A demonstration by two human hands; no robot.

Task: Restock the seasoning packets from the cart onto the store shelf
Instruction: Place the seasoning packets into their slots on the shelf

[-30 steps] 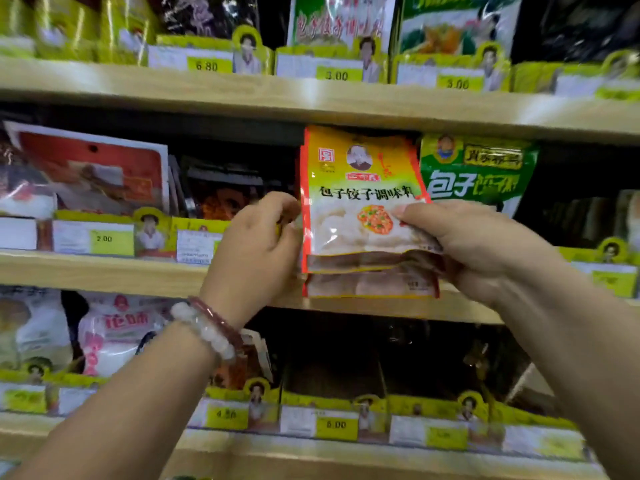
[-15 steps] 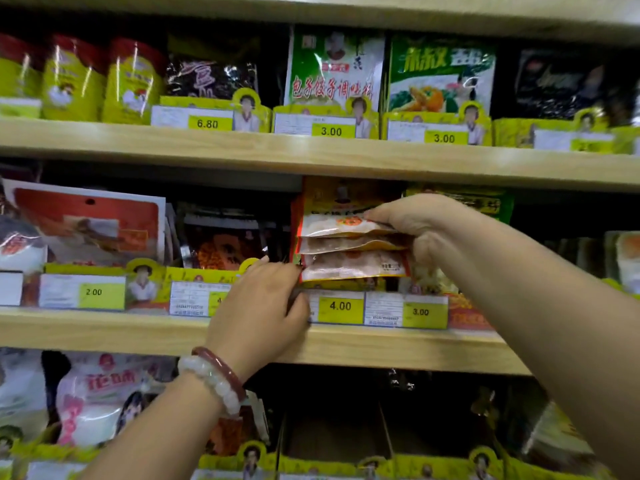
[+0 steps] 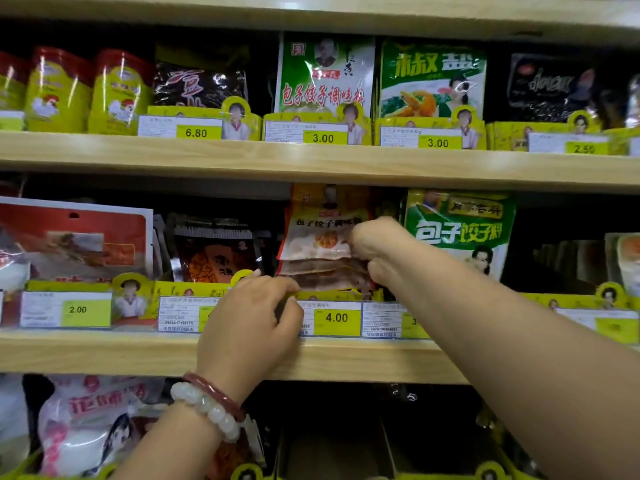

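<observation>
We are holding a small stack of dumpling seasoning packets (image 3: 320, 244) with our right hand (image 3: 375, 249), fingers curled round its right edge, in the middle shelf (image 3: 104, 355) slot above the 4.00 price tag (image 3: 336, 318). Our left hand (image 3: 249, 327) is pinching the yellow label rail (image 3: 194, 289). These soft, light, slippery packets are likely fanning apart; gripping the edges suits them. A green packet (image 3: 460, 230) is crowding the right side.
</observation>
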